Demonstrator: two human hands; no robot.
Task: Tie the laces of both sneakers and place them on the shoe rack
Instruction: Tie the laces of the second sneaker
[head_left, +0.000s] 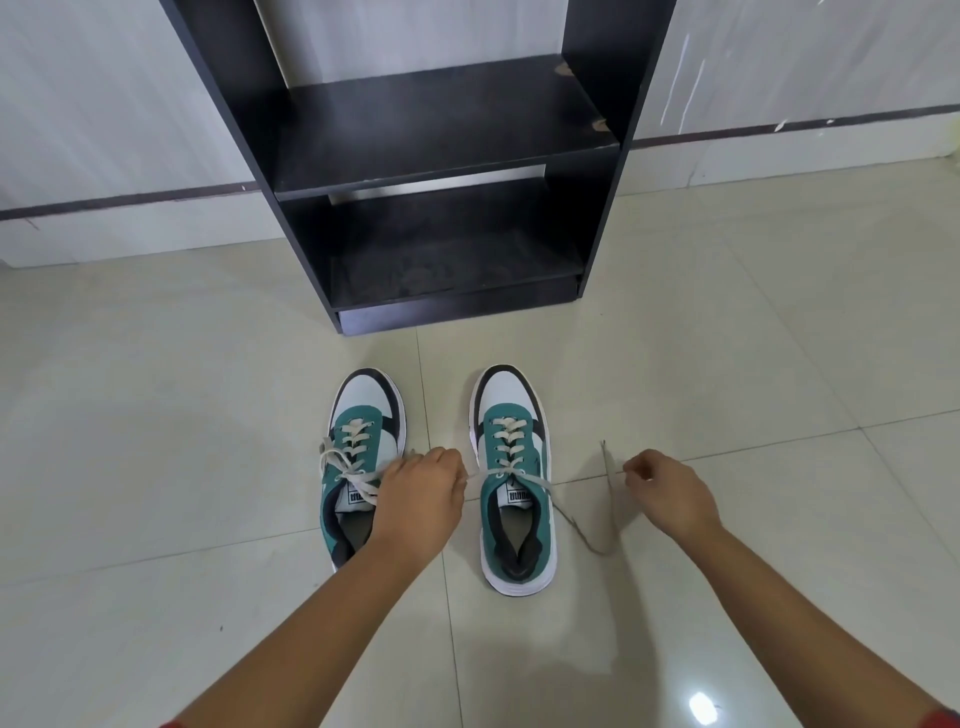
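Two green, white and black sneakers stand side by side on the tiled floor, toes toward the rack. The left sneaker (363, 447) has a tied bow on its laces. The right sneaker (514, 478) has loose laces. My left hand (421, 493) pinches the right sneaker's left lace end between the two shoes. My right hand (670, 493) pinches the other lace end (608, 499), which loops down to the floor right of the shoe. The dark shoe rack (447, 156) stands just beyond the sneakers, with two bare shelves.
Pale floor tiles (208, 415) spread on all sides. A white wall with a dark stripe (130, 200) runs behind the rack. A bright light reflection shows on the floor at the lower right.
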